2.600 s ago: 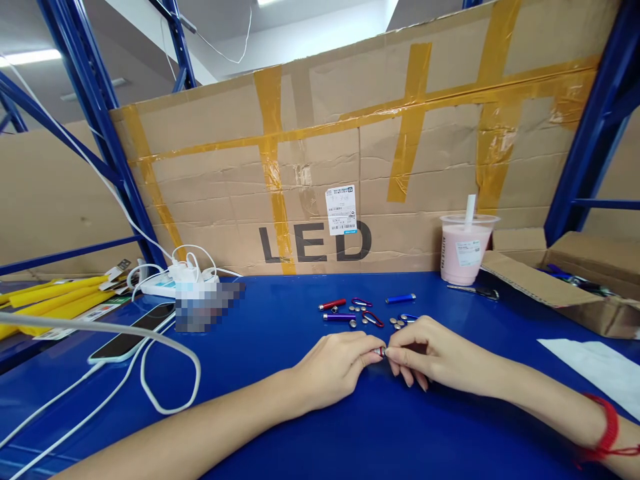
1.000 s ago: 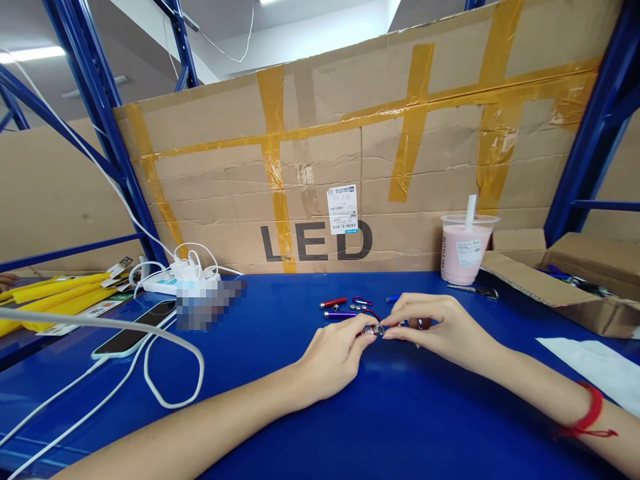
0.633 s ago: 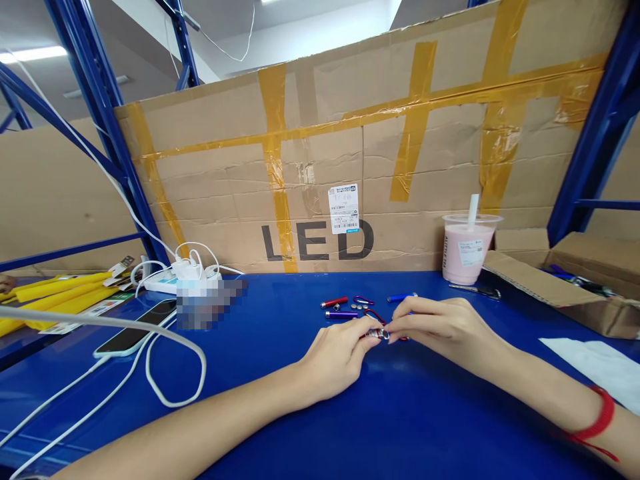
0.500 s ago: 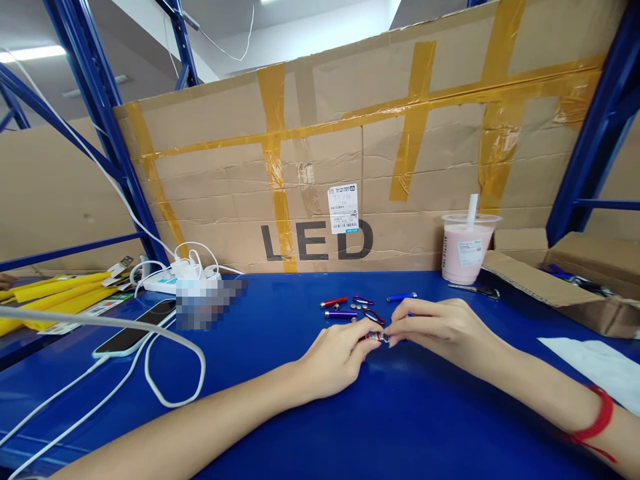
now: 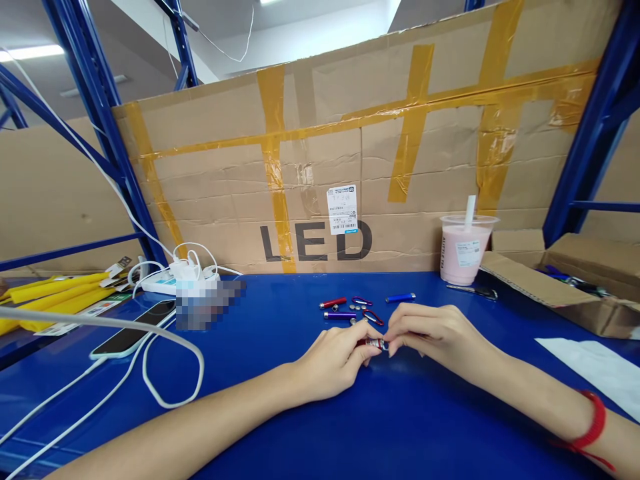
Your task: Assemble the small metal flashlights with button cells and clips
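My left hand (image 5: 336,357) pinches a red mini flashlight (image 5: 369,343) between thumb and fingers, its silver end pointing right. At that end, my right hand (image 5: 440,333) has its thumb and fingertips closed together; whether a small part is between them is hidden. Just beyond lie a red tube (image 5: 333,303), a purple tube (image 5: 339,315) and a blue tube (image 5: 401,298), shaped like mini flashlights. Among them are a purple carabiner (image 5: 362,301), a red carabiner (image 5: 373,317) and several small silver discs (image 5: 355,307) resembling button cells.
A pink drink cup (image 5: 463,250) with a straw stands at the back right, a dark slim tool (image 5: 473,291) before it. Further right are an open cardboard box (image 5: 575,293) and white paper (image 5: 590,370). Leftward lie a phone (image 5: 133,330), white cables (image 5: 200,360) and a power strip (image 5: 160,283).
Both hands have lowered slightly toward me with the flashlight, and more of its red body shows. The loose parts lie as before.
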{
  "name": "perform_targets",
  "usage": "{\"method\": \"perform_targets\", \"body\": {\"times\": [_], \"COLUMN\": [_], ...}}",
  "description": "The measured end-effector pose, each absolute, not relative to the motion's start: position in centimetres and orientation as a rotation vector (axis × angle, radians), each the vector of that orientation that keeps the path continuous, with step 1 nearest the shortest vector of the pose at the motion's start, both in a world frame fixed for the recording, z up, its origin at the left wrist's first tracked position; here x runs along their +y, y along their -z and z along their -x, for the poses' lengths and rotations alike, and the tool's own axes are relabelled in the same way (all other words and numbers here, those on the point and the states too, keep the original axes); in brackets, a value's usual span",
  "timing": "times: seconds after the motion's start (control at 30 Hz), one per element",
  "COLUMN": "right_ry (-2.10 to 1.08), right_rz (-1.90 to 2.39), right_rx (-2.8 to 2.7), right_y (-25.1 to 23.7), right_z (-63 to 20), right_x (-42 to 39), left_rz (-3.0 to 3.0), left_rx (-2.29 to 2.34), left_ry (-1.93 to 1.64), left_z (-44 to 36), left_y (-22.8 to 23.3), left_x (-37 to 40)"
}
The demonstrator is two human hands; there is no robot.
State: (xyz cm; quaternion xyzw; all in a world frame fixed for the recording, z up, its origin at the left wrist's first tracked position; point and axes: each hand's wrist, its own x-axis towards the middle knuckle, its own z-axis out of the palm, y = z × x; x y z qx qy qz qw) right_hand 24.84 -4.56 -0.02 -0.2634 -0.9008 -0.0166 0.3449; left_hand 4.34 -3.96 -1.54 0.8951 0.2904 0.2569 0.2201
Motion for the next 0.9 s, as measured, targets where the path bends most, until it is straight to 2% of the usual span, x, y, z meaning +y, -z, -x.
{"method": "perform_targets", "body": {"times": [0.27,0.63,0.9], "right_ry": [-0.222,-0.359,-0.763], "right_rz": [0.95,1.14,1.228], "right_rx": [-2.278,-2.226,-2.084], "right_y": [0.21,0.56,0.46], "right_z": [-24.51,-24.49,-24.09], "right_x": [-4.58,-4.29,-4.2], "left_rz": [-2.469,-2.45,-2.497], "left_rx": [0.788,0.833,0.812], "left_ry": [-0.795,-0.862,-0.854], "left_z": [-4.36,-4.41,-4.4], "left_y": [1.96,2.15,2.02], "left_x": [-3.78,-3.75,-3.76]}}
